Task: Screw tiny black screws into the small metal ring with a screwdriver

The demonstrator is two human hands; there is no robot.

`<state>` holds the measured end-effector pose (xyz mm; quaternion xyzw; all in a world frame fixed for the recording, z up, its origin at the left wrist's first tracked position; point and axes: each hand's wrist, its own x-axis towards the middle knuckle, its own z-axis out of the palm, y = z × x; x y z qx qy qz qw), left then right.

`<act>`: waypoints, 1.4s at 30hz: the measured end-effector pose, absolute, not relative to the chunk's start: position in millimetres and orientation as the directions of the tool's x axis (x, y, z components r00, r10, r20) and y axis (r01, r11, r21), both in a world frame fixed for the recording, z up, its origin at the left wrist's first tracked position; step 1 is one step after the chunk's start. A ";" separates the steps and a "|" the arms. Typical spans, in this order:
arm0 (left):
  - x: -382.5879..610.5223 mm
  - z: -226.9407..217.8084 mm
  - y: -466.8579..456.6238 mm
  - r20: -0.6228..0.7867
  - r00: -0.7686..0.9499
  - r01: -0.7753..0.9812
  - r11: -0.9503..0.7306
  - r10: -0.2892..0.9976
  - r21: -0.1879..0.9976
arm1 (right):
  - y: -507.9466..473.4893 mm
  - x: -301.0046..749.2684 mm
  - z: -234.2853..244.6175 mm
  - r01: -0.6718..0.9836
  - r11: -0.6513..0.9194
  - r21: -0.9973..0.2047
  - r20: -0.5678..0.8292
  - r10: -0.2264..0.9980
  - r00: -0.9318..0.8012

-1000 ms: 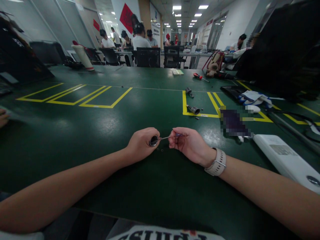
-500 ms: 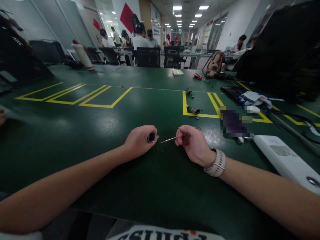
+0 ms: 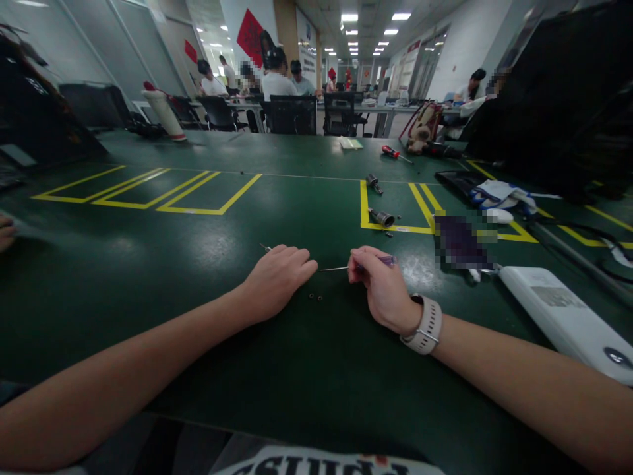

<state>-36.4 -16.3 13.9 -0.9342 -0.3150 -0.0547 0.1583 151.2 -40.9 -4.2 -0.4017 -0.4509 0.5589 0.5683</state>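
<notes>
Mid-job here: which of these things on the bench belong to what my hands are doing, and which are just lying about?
In hand: small screwdriver pinched in right hand; two tiny dark parts beside left hand, which lies palm down.
Lying about: metal cylinder, red screwdriver, white gloves, white box.

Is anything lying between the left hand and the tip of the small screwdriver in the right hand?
Nothing visible. The small screwdriver points its tip at the left hand across an open gap. Two tiny parts lie beside that gap, nearer the person.
</notes>
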 end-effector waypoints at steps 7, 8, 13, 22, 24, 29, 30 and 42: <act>-39.3 14.3 -10.1 0.246 0.793 0.609 -0.729 0.557 -0.313 | -38.1 152.4 -11.6 -0.285 0.091 -0.954 0.102 0.995 -0.021; -41.2 15.7 -8.7 0.279 0.764 0.645 -0.702 0.582 -0.301 | -38.2 152.4 -11.4 -0.294 0.080 -0.952 0.095 0.995 -0.037; -52.4 24.2 -3.0 0.408 0.537 0.825 -0.561 0.739 -0.068 | -41.4 151.8 -9.7 -0.237 0.054 -0.970 0.098 0.979 -0.181; -50.1 26.3 0.7 0.155 0.183 0.542 -0.231 0.971 0.808 | -43.0 150.6 -12.3 -0.043 0.096 -0.994 0.103 0.971 -0.215; -48.7 25.8 0.5 0.062 0.182 0.377 -0.128 0.981 0.917 | -42.3 150.2 -13.0 -0.015 0.104 -0.994 0.105 0.970 -0.218; -44.7 30.4 -5.2 -0.137 0.225 0.028 0.135 0.965 0.991 | -42.9 149.4 -9.2 0.105 0.128 -0.986 0.102 0.968 -0.228; -43.4 32.1 -6.8 -0.166 0.231 -0.032 0.178 0.959 0.983 | -43.5 149.3 -6.4 0.140 0.139 -0.980 0.104 0.967 -0.232; -36.7 27.0 -10.6 -0.220 0.208 -0.112 0.247 0.953 0.963 | -51.7 147.4 -1.0 0.483 0.665 -0.570 0.453 0.745 -0.490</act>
